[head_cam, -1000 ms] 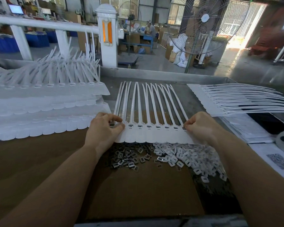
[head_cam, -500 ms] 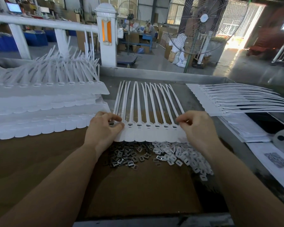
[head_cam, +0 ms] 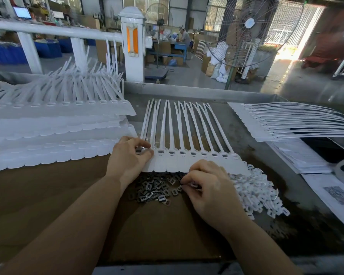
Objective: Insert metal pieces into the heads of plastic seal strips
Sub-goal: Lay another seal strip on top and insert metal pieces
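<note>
We take the row of joined white seal strips [head_cam: 187, 155] lying flat on the bench as our landmark, its heads toward us and its tails fanned away. Our left hand [head_cam: 127, 157] sits at the left end of that row, thumb and forefinger pinching at the leftmost head, where a dark metal piece [head_cam: 138, 151] shows between the fingertips. Most of the other heads along the row show a small metal insert in their slots.

Our right hand [head_cam: 207, 185] is just below the near edge of the row, fingers curled down into the loose parts; we cannot tell whether they have caught anything. Directly under the row, between our two hands, lies the pile of grey metal pieces [head_cam: 155, 189] on brown cardboard [head_cam: 87, 195]. To the right of that pile, still below the row, is a heap of small white plastic clips [head_cam: 258, 193].

Left of the row are stacked batches of strips [head_cam: 58, 124]; right of it lies another sheet of strips [head_cam: 286, 122].
</note>
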Available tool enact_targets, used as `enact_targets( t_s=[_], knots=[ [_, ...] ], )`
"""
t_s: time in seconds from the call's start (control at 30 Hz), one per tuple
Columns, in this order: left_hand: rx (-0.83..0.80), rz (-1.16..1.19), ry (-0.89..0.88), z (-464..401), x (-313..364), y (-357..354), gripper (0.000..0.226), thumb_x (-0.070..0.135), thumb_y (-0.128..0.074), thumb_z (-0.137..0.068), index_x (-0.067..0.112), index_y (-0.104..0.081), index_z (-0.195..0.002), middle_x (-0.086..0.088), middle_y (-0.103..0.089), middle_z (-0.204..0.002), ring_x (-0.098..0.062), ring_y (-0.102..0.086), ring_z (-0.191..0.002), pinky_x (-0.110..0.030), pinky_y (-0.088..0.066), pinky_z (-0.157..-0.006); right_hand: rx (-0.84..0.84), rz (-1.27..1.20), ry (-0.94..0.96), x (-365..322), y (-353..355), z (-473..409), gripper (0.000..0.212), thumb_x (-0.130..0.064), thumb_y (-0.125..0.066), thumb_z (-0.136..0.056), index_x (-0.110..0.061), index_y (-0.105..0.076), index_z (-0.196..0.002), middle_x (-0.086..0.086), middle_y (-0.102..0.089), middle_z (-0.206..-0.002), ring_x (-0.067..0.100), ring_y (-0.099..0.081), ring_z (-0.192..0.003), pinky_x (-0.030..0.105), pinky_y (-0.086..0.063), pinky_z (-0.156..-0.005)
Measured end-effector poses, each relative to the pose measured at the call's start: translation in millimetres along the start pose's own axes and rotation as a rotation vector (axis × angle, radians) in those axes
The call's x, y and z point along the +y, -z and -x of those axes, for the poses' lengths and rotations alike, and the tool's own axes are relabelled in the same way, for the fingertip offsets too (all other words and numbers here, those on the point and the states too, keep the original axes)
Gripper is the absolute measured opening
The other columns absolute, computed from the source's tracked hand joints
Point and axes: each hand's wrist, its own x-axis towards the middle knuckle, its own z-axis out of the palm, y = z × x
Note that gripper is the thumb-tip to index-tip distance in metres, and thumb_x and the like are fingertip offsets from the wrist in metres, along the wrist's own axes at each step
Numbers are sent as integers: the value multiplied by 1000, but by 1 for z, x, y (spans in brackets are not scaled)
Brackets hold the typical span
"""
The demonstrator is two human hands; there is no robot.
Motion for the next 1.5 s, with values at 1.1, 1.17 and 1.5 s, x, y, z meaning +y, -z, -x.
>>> enact_targets(
  t_s=[1.1,1.17,1.5],
  knots=[
    [7,-18,-1,2,-1,1,8,31,-67,-85,30,-62,-91,5,-45,-104,-5,-46,-91,-20,-35,-83,11,25,-54,1,-3,2,8,-19,-66,-84,-11,-70,-81,0,-59,-85,17,-54,-82,37,-47,-74],
    [8,-16,0,1,-1,1,7,31,-67,-85,30,-62,-91,6,-45,-104,-5,-46,-90,-20,-35,-83,38,-9,-45,1,-3,2,7,-16,-66,-84,-10,-69,-82,0,-60,-83,17,-55,-80,38,-48,-73],
    [10,-5,10,1,-1,0,6,31,-67,-84,30,-63,-89,7,-45,-103,-3,-45,-88,-20,-34,-82,158,-114,-19,0,1,3,4,-6,-65,-84,-5,-68,-86,2,-65,-78,15,-60,-71,33,-53,-63]
  ],
)
